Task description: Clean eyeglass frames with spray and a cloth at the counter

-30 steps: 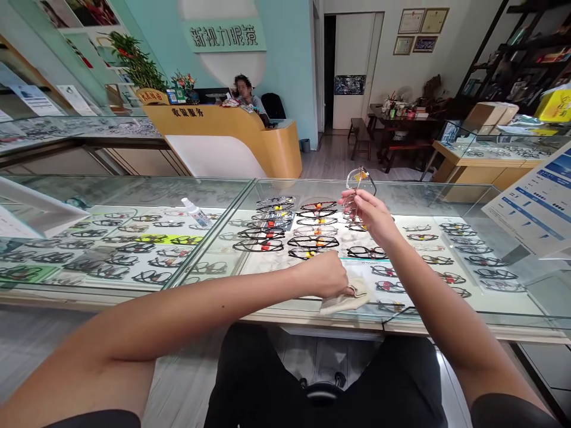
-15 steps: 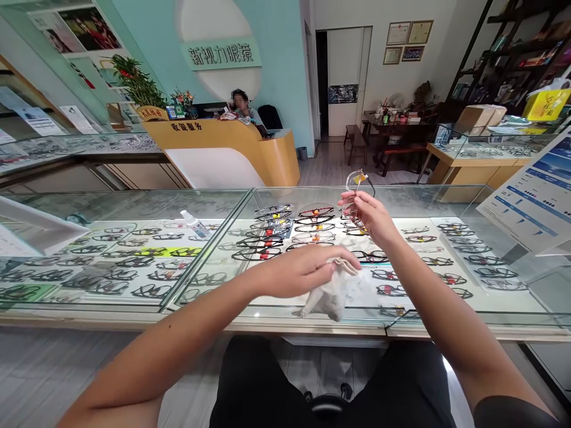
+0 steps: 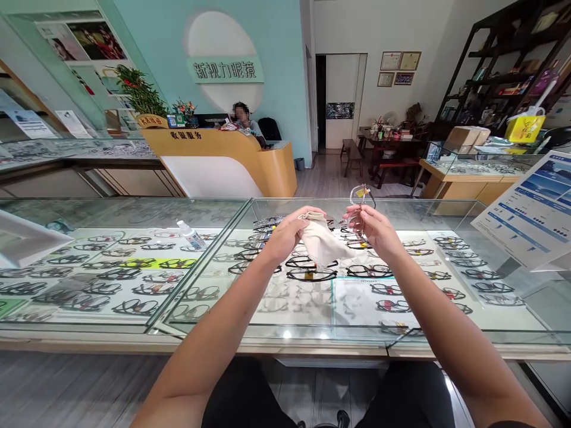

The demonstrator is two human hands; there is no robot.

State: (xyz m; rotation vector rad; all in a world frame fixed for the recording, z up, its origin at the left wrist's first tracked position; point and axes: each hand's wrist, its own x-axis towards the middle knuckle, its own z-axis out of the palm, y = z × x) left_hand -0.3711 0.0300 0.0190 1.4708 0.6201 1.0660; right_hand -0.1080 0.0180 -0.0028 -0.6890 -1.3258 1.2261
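Note:
My left hand [image 3: 288, 233] grips a cream cloth [image 3: 322, 241] by its upper edge, and the cloth hangs loose over the glass counter. To its right, my right hand [image 3: 373, 230] pinches a pair of thin-framed eyeglasses [image 3: 359, 195] with a small yellow tag. One lens points up above the fingers; the other is partly covered by them. A small gap separates the cloth from the right hand. Below both hands, rows of eyeglass frames [image 3: 312, 274] lie inside the glass display case [image 3: 285, 333].
A white spray bottle [image 3: 191, 236] stands on the counter to the left. At the right is a tilted printed sign [image 3: 529, 208]; a white stand [image 3: 31, 241] is at the left edge. Beyond, a person [image 3: 247, 126] sits behind a yellow service desk [image 3: 214, 148].
My left hand has moved up and away from me, lifting the cloth, which now hangs spread beside the right hand. The right hand still holds the eyeglasses. The camera has tilted slightly upward.

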